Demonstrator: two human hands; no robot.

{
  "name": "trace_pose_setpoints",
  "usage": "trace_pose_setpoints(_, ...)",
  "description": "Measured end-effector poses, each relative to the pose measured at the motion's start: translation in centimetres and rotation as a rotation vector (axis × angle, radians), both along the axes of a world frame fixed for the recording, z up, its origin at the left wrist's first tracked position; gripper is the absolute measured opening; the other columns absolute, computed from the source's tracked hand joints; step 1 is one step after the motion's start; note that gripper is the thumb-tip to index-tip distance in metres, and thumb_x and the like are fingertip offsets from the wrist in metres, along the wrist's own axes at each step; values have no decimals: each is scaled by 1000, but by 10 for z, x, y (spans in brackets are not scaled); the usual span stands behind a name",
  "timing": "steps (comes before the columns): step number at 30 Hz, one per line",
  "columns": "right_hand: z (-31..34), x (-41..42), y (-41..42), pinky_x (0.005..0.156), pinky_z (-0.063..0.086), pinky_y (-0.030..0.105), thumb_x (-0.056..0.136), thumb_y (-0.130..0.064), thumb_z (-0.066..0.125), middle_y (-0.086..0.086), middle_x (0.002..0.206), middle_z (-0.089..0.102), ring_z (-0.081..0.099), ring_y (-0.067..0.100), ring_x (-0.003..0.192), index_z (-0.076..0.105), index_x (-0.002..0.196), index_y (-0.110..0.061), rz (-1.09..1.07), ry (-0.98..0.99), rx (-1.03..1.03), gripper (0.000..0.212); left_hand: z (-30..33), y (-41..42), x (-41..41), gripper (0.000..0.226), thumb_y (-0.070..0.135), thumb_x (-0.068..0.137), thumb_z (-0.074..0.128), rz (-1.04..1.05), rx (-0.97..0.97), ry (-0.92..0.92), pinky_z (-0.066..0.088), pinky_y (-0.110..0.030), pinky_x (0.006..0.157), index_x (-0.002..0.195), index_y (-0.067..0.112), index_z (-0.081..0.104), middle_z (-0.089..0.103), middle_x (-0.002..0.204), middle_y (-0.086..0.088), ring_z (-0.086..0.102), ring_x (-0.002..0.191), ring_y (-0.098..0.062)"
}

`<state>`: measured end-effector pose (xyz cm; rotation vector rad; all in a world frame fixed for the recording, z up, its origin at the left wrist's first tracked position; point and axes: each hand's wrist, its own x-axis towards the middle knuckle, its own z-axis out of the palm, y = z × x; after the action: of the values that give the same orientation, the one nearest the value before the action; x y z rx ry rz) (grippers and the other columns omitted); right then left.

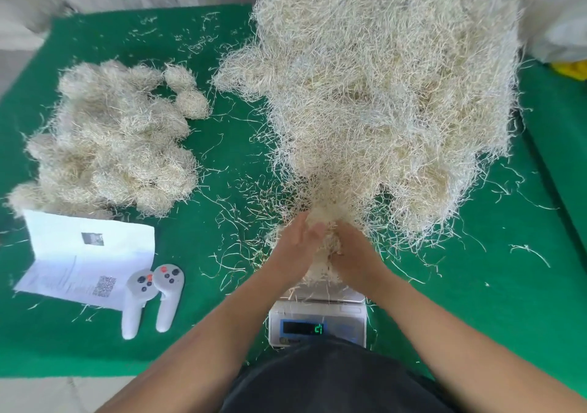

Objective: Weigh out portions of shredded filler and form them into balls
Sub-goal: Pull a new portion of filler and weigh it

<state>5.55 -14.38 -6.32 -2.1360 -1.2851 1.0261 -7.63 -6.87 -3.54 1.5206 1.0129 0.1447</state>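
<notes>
- Nearest the camera sits the scale (pixel 317 320), its green readout too blurred to read; strands trail over its platform
- Left hand (pixel 297 241) and right hand (pixel 352 250) meet just above it, both wrapped round a tuft of filler (pixel 320 222) at the near edge of the big filler heap (pixel 387 95)
- Finished balls (pixel 108 145) lie piled far left on the green mat (pixel 222 158)
- Step in hand, I judge: pulling a portion free; next it needs setting on the platform and trimming to weight
</notes>
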Motion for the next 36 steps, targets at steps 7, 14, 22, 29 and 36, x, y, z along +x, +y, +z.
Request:
trace_pose_setpoints(7,62,-29,20,66,58,27,80,-9,52,-10,105,70,73,15,85,37,139,-39,-315,736,373,68,36,10,31,32,36,94,74,640,-302,-384,63,-51,81,119,16,70,77,107,-14,77,95,-35)
trace_pose_setpoints(14,98,-35,35,85,60,28,86,-73,63,2,150,49,68,8,113,40,152,-45,-416,892,466,75,80,39,41,22,49,108,39,815,-376,-428,52,-34,84,95,39,54,56,98,6,56,85,-16)
trace_pose_setpoints(22,124,-23,59,58,59,30,104,-20,55,8,67,65,70,22,67,65,83,-5,-587,767,567,28,78,34,55,48,60,87,54,565,20,-197,36,-36,103,129,38,49,49,132,-3,44,125,-26)
trace_pose_setpoints(29,137,-24,87,52,43,27,95,-18,61,0,55,51,53,19,52,57,59,-23,-612,855,612,36,107,39,49,61,68,64,73,473,-514,-652,55,-35,82,100,21,81,72,99,-8,68,95,-25)
trace_pose_setpoints(36,145,2,104,95,53,44,85,-47,58,-1,118,59,59,20,108,55,109,-45,-625,302,755,24,148,48,62,48,66,87,68,362,-392,-504,58,-35,69,67,23,71,67,72,-1,70,70,-17)
